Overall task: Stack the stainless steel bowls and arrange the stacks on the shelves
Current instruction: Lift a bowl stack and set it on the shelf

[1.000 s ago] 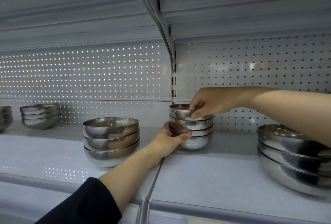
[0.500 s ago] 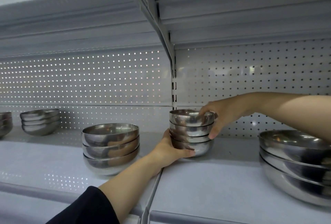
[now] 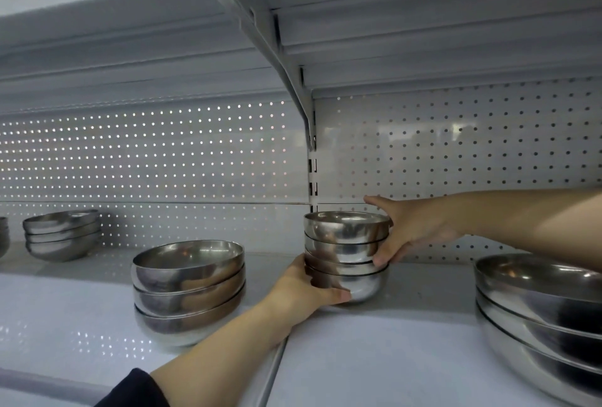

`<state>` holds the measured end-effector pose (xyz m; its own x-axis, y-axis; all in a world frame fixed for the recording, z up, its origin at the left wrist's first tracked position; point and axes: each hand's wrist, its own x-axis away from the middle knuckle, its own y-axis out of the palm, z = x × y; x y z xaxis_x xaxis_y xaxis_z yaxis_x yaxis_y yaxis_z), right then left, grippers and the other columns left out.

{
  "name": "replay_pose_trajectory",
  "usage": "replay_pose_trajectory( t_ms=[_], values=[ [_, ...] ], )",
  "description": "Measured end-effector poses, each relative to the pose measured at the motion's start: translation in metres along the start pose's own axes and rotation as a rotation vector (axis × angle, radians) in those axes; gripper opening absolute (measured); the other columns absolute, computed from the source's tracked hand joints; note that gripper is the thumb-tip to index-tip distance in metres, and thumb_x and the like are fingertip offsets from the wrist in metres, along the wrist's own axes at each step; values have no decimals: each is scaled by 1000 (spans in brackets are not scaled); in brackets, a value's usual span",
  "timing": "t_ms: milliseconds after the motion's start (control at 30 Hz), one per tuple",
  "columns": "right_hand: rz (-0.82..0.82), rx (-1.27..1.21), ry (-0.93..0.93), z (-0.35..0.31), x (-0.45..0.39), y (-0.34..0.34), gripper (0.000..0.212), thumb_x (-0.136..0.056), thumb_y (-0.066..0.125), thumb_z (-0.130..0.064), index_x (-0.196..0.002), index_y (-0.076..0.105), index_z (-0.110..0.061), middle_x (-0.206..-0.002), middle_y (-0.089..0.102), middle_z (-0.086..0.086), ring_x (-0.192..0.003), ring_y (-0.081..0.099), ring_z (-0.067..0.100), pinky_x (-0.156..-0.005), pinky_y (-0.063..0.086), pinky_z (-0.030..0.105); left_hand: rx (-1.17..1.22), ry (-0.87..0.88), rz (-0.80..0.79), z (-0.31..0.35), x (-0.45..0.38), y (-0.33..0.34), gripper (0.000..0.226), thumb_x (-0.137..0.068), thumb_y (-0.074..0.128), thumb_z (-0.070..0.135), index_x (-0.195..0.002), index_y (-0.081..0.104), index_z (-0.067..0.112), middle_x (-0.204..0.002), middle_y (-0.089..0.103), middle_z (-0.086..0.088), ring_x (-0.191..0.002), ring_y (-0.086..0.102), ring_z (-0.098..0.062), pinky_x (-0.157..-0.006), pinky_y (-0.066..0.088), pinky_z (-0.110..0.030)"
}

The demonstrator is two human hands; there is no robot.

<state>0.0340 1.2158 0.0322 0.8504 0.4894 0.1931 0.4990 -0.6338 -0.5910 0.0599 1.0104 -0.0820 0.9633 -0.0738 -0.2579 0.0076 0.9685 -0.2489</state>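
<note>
Both hands on the small stack of bowls (image 3: 347,253) at mid-shelf

The left hand (image 3: 309,289) curls round the bottom bowl from the left — thumb along its front; the right hand (image 3: 412,230) cups the upper bowls from the right, fingers wrapped on their side. The stack stands on the grey shelf (image 3: 374,341), between a wider stack (image 3: 189,289) and the largest stack (image 3: 540,315).
</note>
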Motion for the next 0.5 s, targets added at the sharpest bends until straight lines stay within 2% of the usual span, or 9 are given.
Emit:
replay_pose_trajectory(
  t_ms=[67,200,300,400,433,500],
  values=[
    [22,-46,-7,3,0,-2,121,-68,77,10,-149,-1,-35,-108,50,-8,-103,62,16,-82,57,33,-2,-2,3,1,0,0,51,-59,86,16,-100,57,22,-97,67,4,-93,64,-12,-83,52,-25],
    [30,-135,-19,8,2,-7,122,-66,76,12,-149,1,-37,-110,50,-2,-106,62,23,-87,56,39,-24,16,-1,4,-1,0,47,-59,86,17,-95,58,22,-91,65,7,-90,63,-8,-72,48,-17],
    [31,-171,-46,8,4,-13,125,-64,78,12,-149,1,-38,-118,51,3,-105,64,25,-85,56,39,-13,31,18,8,-2,0,44,-60,85,13,-95,58,19,-83,64,7,-79,66,-7,-66,49,-14],
    [50,-157,-76,4,8,-20,128,-59,81,8,-148,4,-39,-113,53,-1,-96,68,20,-77,58,34,0,41,-5,17,-2,-2,46,-63,84,10,-99,56,12,-83,62,1,-82,66,-16,-75,54,-26],
    [54,-151,-83,2,9,-23,130,-55,83,6,-148,5,-40,-112,53,-1,-94,69,19,-77,58,34,-6,48,-14,21,-2,-3,44,-63,83,10,-98,55,12,-83,62,0,-79,67,-14,-71,54,-25],
    [57,-147,-95,-2,12,-26,132,-50,85,2,-148,7,-41,-111,52,-1,-94,69,19,-79,57,34,-13,72,-12,28,-2,-3,40,-64,82,7,-93,54,11,-80,59,0,-61,63,0,-55,49,-13]
  ],
)
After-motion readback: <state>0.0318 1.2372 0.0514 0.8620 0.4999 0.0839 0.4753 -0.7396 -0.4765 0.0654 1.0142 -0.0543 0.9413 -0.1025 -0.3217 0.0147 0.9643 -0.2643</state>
